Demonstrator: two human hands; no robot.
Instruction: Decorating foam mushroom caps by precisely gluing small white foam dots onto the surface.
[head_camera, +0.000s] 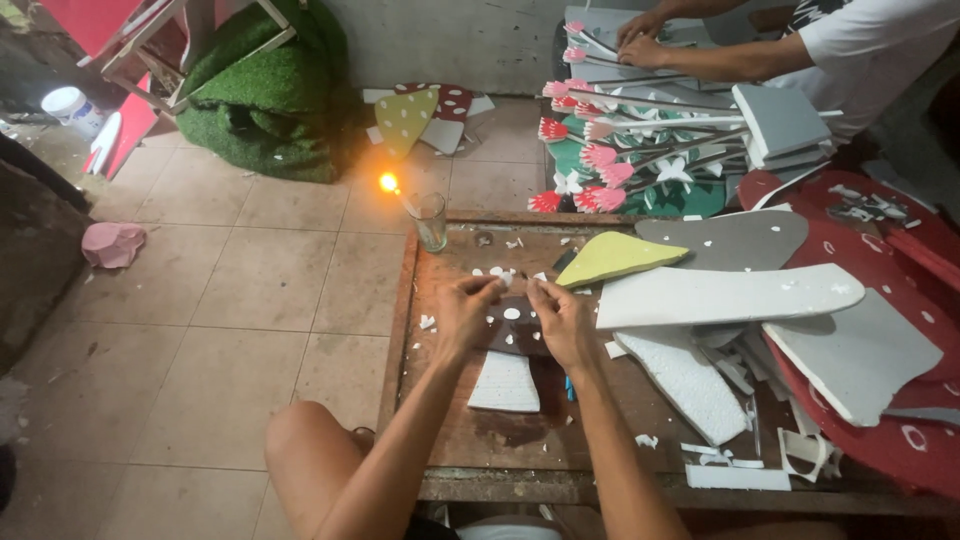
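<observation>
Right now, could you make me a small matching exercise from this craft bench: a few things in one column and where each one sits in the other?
Things:
1. drinking glass
2. yellow foam piece
3. green turf roll
4. dark spotted foam piece

Places:
A. on the tiled floor by the wall
B. between the left hand and right hand
C. bench's far left corner
D. on the bench, beside the grey foam sheet

Pairs: 1-C, 2-D, 3-A, 4-B

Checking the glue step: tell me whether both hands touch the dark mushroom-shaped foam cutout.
Touching. Head view: left hand and right hand pinch the cutout's top edge.
</observation>
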